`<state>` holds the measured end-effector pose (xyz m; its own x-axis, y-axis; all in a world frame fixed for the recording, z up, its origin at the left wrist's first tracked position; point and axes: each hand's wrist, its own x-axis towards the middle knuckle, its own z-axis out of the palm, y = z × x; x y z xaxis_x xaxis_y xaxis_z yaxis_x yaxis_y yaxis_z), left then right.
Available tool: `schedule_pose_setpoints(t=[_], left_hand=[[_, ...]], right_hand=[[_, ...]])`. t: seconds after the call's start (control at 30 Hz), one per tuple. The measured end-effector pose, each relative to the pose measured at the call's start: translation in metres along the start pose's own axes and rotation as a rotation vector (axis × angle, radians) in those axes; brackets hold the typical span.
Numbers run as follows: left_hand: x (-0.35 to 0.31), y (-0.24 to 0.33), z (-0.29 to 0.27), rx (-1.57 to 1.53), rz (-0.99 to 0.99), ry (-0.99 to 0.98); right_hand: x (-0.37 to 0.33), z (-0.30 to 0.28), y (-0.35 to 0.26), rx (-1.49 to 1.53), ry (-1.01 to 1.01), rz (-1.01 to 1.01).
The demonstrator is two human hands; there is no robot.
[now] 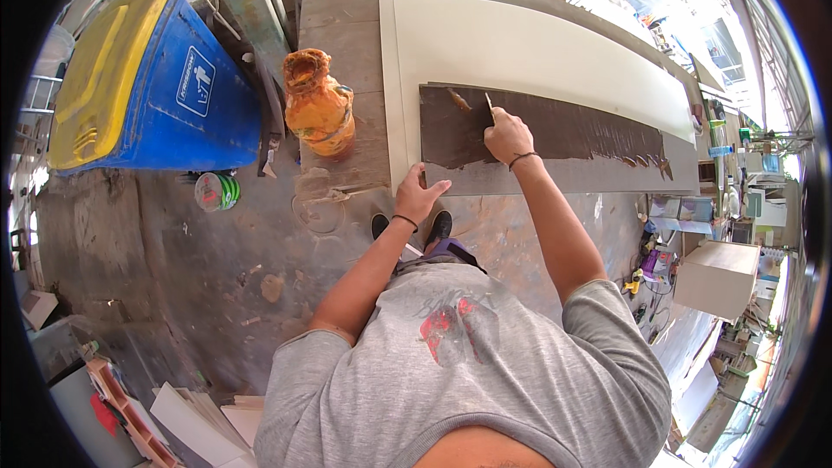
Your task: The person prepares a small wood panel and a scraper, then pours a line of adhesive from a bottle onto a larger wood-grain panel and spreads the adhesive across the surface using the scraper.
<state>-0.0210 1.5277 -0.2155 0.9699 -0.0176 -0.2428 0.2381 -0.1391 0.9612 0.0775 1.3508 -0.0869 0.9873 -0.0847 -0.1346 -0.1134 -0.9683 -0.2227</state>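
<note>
A long grey board (555, 175) lies on a larger cream-white sheet (520, 39) on the worktable. A wet dark brown coating (563, 126), probably glue, covers much of the board, its near edge ragged. My right hand (509, 135) is closed round a thin flat spreader (489, 102), standing edge-up over the coating; its lower part is hidden by my fingers. A light brown blob (459, 100) sits left of it. At the board's near left corner rests my left hand (419, 193), thumb and fingers apart, touching the edge and holding nothing.
An orange, glue-crusted container (321, 108) stands on the table's left part. Beyond it are a blue bin (208, 113) with a yellow lid and a metal post (247, 0). A green-and-white tin (217, 191) stands on the floor. Right, a pale box (718, 279) sits among clutter.
</note>
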Motion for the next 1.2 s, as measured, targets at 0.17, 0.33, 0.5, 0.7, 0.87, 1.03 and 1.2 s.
schedule_pose_setpoints(t=[0.17, 0.33, 0.5, 0.7, 0.87, 1.03, 1.2], left_hand=[[-0.009, 0.002, 0.003, 0.126, 0.1, 0.133], [-0.014, 0.014, 0.003, 0.216, 0.076, 0.136], [-0.014, 0.01, 0.003, 0.223, 0.146, 0.137], [-0.014, 0.009, 0.004, 0.231, 0.181, 0.13], [-0.015, 0.004, 0.005, 0.248, 0.21, 0.146], [-0.013, -0.001, 0.006, 0.233, 0.24, 0.149], [-0.012, -0.009, 0.011, 0.298, 0.313, 0.231]], right_hand=[[0.017, 0.009, -0.021, 0.017, -0.074, -0.061], [0.018, 0.007, -0.038, 0.074, -0.084, -0.107], [0.025, 0.011, -0.045, 0.17, -0.108, -0.166], [0.029, 0.013, -0.057, 0.201, -0.123, -0.201], [0.032, 0.017, -0.065, 0.249, -0.131, -0.231], [0.027, 0.013, -0.082, 0.218, -0.169, -0.275], [0.009, -0.004, -0.1, 0.357, -0.184, -0.392]])
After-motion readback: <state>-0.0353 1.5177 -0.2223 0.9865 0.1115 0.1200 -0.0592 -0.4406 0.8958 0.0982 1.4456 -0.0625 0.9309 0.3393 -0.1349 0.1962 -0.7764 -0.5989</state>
